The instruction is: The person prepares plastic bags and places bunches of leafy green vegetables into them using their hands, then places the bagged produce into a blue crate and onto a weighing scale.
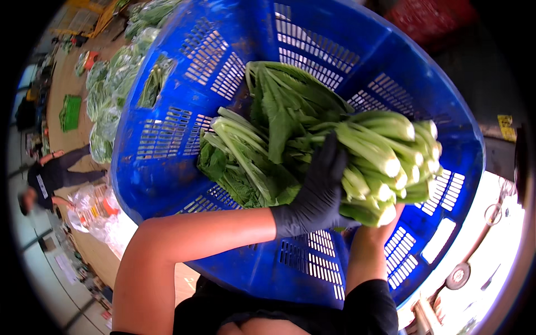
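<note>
My left hand (320, 192), in a black glove, is shut on a thick bunch of leafy greens (377, 155). The cut pale stem ends point right, and the leaves trail left under my fingers. My right forearm (370, 251) reaches up beneath the bunch, which hides my right hand. Around both arms is a large blue plastic basket (259, 268) with slotted walls. Other leafy greens (243, 163) lie inside it, left of my left hand, their stems slanting up and left. Broad dark leaves (289, 92) rest against the basket's far side.
Bagged green vegetables (113, 83) are piled beyond the basket's left rim. A green crate (70, 113) sits on the floor farther left. Another person (50, 176) stands near clear plastic bags (94, 209). A small wheel (458, 275) shows at the lower right.
</note>
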The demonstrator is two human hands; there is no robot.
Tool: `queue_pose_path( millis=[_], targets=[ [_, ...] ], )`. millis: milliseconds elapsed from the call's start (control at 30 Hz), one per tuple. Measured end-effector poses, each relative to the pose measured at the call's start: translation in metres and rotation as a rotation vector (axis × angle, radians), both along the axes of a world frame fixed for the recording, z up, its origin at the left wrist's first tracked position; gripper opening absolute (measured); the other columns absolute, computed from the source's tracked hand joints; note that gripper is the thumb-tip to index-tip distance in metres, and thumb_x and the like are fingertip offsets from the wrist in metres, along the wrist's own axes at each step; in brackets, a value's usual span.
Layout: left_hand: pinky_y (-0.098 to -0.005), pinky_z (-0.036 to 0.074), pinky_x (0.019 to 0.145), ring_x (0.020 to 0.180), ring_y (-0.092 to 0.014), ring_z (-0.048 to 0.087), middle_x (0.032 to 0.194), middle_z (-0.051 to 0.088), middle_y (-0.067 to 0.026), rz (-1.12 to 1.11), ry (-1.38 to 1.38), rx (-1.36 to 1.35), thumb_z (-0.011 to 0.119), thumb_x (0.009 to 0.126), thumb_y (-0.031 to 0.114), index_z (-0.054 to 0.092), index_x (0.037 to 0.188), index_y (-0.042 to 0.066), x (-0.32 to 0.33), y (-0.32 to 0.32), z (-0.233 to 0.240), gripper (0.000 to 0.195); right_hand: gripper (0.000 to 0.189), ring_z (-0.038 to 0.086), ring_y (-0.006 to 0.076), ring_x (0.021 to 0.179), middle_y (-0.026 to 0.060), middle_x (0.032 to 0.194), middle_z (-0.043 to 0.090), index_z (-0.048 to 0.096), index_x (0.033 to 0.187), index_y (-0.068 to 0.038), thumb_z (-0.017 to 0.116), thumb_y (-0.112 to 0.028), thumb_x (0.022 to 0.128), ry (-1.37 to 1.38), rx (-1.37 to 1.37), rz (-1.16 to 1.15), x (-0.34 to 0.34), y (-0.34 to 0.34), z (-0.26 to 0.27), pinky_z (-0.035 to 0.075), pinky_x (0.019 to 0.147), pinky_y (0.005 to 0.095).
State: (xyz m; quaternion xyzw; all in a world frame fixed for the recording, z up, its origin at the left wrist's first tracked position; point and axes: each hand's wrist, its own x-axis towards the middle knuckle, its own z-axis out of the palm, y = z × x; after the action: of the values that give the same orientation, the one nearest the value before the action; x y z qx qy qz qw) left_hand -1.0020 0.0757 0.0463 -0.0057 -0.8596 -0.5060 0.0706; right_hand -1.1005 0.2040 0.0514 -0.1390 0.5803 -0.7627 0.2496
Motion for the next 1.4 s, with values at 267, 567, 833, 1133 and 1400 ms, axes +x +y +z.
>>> queue_pose_path(
  millis=[267, 567, 833, 1133, 1400],
  targets=[
    [-0.0614, 0.023, 0.099, 0.124, -0.052, 0.025, 0.134, 0.022, -0.0331, 0.13, 0.681, 0.053, 0.066, 0.064, 0.024, 0.035, 0.124, -0.003, 0.007, 0.032, 0.072, 0.072, 0.036, 0.045, 0.0175, 0.11, 0.0085, 0.12, 0.047, 0.041, 0.123, -0.006, 0.042, -0.024, 0.092, 0.234, 0.12, 0.086, 0.05, 0.008, 0.071, 0.038, 0.094, 0.0336],
    [-0.0649, 0.025, 0.097, 0.119, -0.052, 0.034, 0.128, 0.034, -0.0333, 0.47, 1.384, -0.195, 0.057, 0.07, 0.022, 0.046, 0.107, -0.005, 0.141, 0.002, 0.239, 0.047, 0.035, 0.046, 0.0175, 0.109, 0.0085, 0.119, 0.048, 0.041, 0.123, -0.005, 0.043, -0.023, 0.092, 0.553, -0.061, 0.306, 0.136, -0.043, 0.202, 0.039, 0.093, 0.0334],
    [-0.0596, 0.031, 0.099, 0.124, -0.04, 0.035, 0.129, 0.041, -0.0209, 1.105, 1.094, -1.015, 0.049, 0.08, 0.021, 0.044, 0.117, 0.0, 0.37, -0.003, 0.334, 0.043, 0.034, 0.046, 0.0176, 0.108, 0.0084, 0.118, 0.048, 0.041, 0.122, -0.005, 0.043, -0.021, 0.092, 0.608, -0.181, 0.753, 0.328, -0.136, 0.252, 0.04, 0.092, 0.0332],
    [-0.0573, 0.026, 0.098, 0.12, -0.048, 0.034, 0.129, 0.038, -0.0297, 1.513, 0.104, -1.064, 0.066, 0.063, 0.047, 0.042, 0.127, 0.001, 0.571, -0.059, 0.251, 0.083, 0.033, 0.046, 0.0177, 0.107, 0.0083, 0.117, 0.048, 0.041, 0.122, -0.005, 0.043, -0.02, 0.092, 0.298, -0.043, 1.305, 0.587, -0.231, 0.107, 0.04, 0.091, 0.033],
    [-0.0442, 0.043, 0.074, 0.086, -0.035, 0.056, 0.095, 0.057, -0.0204, 1.454, -0.197, -0.704, 0.072, 0.056, 0.057, 0.056, 0.096, 0.0, 0.693, -0.116, 0.121, 0.071, 0.033, 0.047, 0.0177, 0.106, 0.0083, 0.116, 0.048, 0.041, 0.122, -0.005, 0.044, -0.018, 0.092, -0.027, 0.239, 1.355, 0.698, -0.241, -0.087, 0.041, 0.09, 0.0328]
  ],
)
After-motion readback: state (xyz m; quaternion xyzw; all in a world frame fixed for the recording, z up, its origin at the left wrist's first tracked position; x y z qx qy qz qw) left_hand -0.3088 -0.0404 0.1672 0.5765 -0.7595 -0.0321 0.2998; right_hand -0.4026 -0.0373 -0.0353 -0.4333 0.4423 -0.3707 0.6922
